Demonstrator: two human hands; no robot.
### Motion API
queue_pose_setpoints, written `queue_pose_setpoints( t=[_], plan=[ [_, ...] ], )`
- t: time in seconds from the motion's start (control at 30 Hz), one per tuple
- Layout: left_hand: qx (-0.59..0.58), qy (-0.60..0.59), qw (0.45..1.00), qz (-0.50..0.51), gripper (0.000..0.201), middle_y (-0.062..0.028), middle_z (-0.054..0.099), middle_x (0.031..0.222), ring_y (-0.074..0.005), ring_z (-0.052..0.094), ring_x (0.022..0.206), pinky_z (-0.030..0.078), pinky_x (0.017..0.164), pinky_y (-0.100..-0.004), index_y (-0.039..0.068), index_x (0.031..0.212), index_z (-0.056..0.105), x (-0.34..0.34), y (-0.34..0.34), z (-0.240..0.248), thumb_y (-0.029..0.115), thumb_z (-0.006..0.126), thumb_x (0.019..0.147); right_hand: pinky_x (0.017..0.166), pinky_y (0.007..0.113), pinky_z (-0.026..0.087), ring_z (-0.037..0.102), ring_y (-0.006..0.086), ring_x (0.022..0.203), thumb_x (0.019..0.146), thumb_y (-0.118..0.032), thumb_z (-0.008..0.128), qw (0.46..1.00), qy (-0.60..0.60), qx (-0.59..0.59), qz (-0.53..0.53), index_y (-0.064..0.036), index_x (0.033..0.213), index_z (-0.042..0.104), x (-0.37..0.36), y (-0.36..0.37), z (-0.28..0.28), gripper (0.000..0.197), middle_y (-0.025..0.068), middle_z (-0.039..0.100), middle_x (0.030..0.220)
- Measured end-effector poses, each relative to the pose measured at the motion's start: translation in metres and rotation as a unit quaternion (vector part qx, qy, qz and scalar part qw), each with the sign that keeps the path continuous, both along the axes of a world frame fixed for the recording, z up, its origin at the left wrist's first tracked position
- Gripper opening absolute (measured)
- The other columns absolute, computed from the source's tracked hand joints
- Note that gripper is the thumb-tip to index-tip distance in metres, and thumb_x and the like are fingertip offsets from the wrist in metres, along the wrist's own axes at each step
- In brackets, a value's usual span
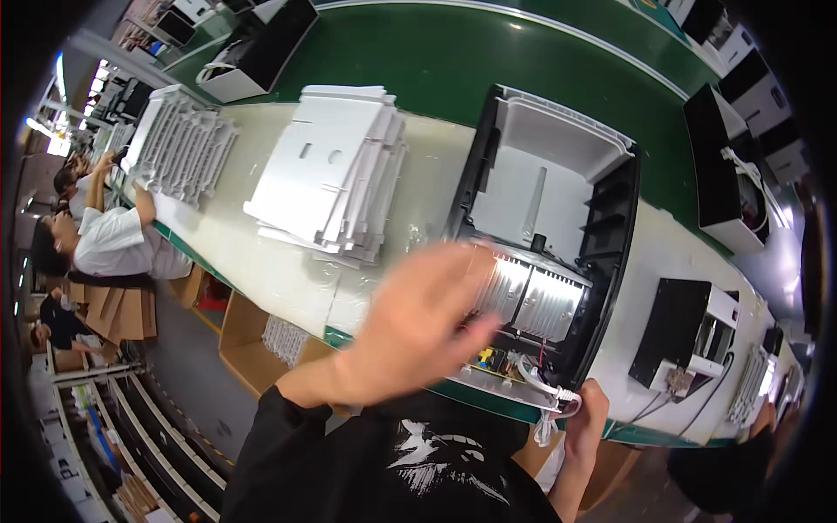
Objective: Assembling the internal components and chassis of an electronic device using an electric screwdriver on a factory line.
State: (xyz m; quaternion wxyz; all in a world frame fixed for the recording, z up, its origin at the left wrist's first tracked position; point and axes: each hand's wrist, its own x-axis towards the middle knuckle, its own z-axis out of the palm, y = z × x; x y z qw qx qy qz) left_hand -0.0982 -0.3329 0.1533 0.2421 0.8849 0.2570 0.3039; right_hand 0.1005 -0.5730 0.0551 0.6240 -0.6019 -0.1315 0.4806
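Open case (508,196), black-walled with a white inside, stands on the tabletop (436,170) in front of the person, right of centre; its long axis runs away from the body, far end leaning slightly right. Finned metal (551,305) sits in the near half as two blocks side by side, the pair reaching across the case's width; circuit board (497,359) on the near side of it. Left hand (423,318) blurred, coming over the case from the left and overlapping the left block in view; contact cannot be confirmed. Its grip: thumb somewhat apart from the fingers, fingertips not clear; cannot tell whether it has hold of anything. Right hand (588,418) at the near right corner, just beside the white cord (540,382) that loops over the near edge. Its grip: fingers bent, inner side hidden; cannot tell whether it has the cord, the corner or nothing. Key relation: the metal lies directly to the right of the left grip, and beyond and left of the right grip; left hand nearer to the metal, right hand nearer to the cord. Stack of white panels (314,166) well left of the case; black-and-white unit (667,336) to its right.
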Motion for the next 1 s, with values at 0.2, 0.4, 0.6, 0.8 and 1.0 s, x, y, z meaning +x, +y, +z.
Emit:
queue_pose_setpoints(
  t=[0.2, 0.4, 0.6, 0.8, 1.0],
  plan=[
    [0.100, 0.139, 0.941, 0.293, 0.071, -0.0230, 0.042, 0.133, -0.0364, 0.040, 0.122, 0.029, 0.104, -0.0443, 0.003, 0.130, 0.045, -0.067, 0.111, -0.006, 0.035, 0.071, 0.072, 0.070, 0.027, 0.037, 0.048, 0.0146, 0.078, 0.089, -0.029, 0.051, 0.995, -0.025, 0.063, -0.072, -0.0058, 0.075, 0.046, -0.001, 0.020, 0.012, 0.027, 0.0049, 0.046, 0.077],
    [-0.048, 0.188, 0.914, 0.356, 0.097, -0.0304, 0.030, 0.140, -0.0400, 0.033, 0.130, 0.020, 0.108, -0.0504, 0.006, 0.139, 0.034, -0.079, 0.137, -0.013, 0.054, 0.071, 0.063, 0.070, 0.028, 0.039, 0.049, 0.0162, 0.076, 0.088, -0.024, 0.052, 0.993, -0.006, 0.062, -0.102, -0.0037, 0.078, 0.047, -0.001, 0.013, 0.009, 0.023, 0.0081, 0.050, 0.078],
    [-0.042, 0.188, 0.915, 0.354, 0.095, -0.0291, 0.028, 0.142, -0.0403, 0.034, 0.129, 0.022, 0.107, -0.0513, 0.009, 0.138, 0.036, -0.073, 0.133, -0.010, 0.050, 0.072, 0.060, 0.069, 0.028, 0.039, 0.048, 0.0145, 0.073, 0.088, -0.024, 0.052, 0.995, -0.002, 0.050, -0.085, -0.0044, 0.080, 0.047, -0.002, 0.009, 0.006, 0.022, 0.0070, 0.050, 0.078],
    [0.083, 0.077, 0.936, 0.335, 0.083, -0.0242, 0.034, 0.138, -0.0382, 0.039, 0.125, 0.028, 0.103, -0.0485, 0.009, 0.131, 0.044, -0.070, 0.110, 0.008, 0.043, 0.073, 0.061, 0.068, 0.027, 0.038, 0.047, 0.0147, 0.072, 0.089, -0.022, 0.050, 0.988, -0.086, 0.055, -0.112, -0.0039, 0.080, 0.047, -0.005, 0.015, 0.012, 0.020, 0.0077, 0.051, 0.078],
    [-0.442, -0.136, 0.826, -0.322, 0.088, -0.0179, 0.033, 0.141, -0.0269, 0.040, 0.123, 0.035, 0.098, -0.0342, -0.004, 0.138, 0.032, -0.033, 0.047, 0.034, 0.047, 0.062, 0.073, 0.094, 0.037, 0.036, 0.045, 0.0271, 0.116, 0.075, -0.031, 0.069, 0.893, -0.418, 0.149, -0.081, -0.0003, 0.123, 0.042, -0.007, 0.045, 0.059, 0.063, 0.0171, 0.046, 0.124]
  ],
)
